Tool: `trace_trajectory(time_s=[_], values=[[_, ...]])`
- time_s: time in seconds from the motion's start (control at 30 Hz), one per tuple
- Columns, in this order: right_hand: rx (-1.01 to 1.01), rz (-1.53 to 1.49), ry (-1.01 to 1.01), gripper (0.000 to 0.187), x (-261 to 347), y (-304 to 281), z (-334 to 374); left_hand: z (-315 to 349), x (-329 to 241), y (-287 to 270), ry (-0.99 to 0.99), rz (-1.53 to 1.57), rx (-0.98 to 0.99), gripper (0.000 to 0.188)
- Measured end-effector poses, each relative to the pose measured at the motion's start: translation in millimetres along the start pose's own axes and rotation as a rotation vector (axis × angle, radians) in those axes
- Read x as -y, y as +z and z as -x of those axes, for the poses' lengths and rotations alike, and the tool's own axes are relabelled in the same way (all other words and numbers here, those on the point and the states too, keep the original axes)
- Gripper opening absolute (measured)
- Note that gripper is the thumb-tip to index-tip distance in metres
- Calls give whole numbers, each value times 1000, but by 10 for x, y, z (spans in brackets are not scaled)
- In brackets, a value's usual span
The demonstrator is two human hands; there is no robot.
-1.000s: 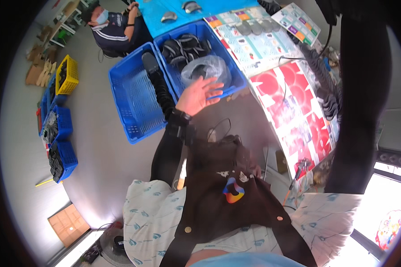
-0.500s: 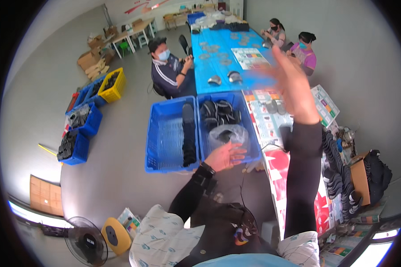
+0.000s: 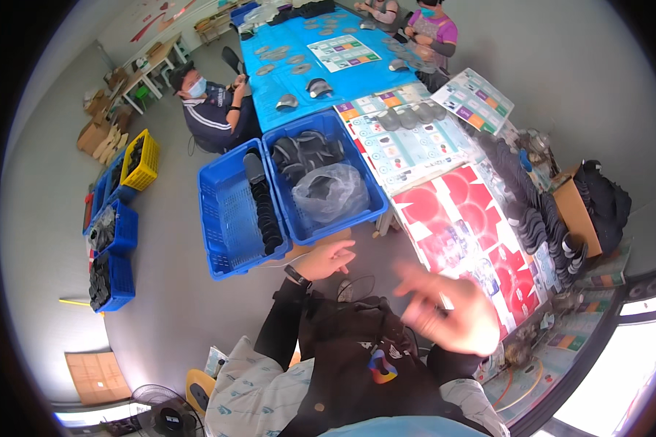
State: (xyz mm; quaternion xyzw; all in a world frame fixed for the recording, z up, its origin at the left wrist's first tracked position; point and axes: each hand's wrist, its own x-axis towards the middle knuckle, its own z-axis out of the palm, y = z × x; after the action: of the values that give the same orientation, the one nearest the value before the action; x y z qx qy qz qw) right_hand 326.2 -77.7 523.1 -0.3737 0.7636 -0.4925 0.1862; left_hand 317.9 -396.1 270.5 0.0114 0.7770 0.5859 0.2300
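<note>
My left hand (image 3: 324, 261) is in the air just in front of the blue crates, fingers stretched out and nothing visible in it. To its right, my right hand (image 3: 452, 309) is near my apron, smeared by motion; its finger positions and any held thing cannot be made out. The right blue crate (image 3: 375, 191) holds dark curved pads (image 3: 299, 154) and a clear plastic bag (image 3: 332, 193). In the left blue crate (image 3: 226, 211), a row of black curved pads (image 3: 264, 211) lines the right side.
Red and white printed sheets (image 3: 452, 211) cover the near table, with grey curved pieces (image 3: 412, 115) in a row. Stacked black pads (image 3: 521, 175) stand along its right side. Co-workers sit around the blue-covered table (image 3: 280, 47). More crates (image 3: 113, 280) stand at left.
My right hand has come back from over the table toward my body. My left hand has moved away from the plastic bag, down and left. The view has shifted.
</note>
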Motion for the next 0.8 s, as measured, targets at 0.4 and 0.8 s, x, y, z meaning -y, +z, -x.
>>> trace_trajectory(time_s=[0.4,0.8], values=[[-5,-633,-164,98,114,-142,103,-217,-218,234,180,-30,105,46],[105,-1738,-384,101,-885,210,-285,11,-1086,242,330,1132,451,89]])
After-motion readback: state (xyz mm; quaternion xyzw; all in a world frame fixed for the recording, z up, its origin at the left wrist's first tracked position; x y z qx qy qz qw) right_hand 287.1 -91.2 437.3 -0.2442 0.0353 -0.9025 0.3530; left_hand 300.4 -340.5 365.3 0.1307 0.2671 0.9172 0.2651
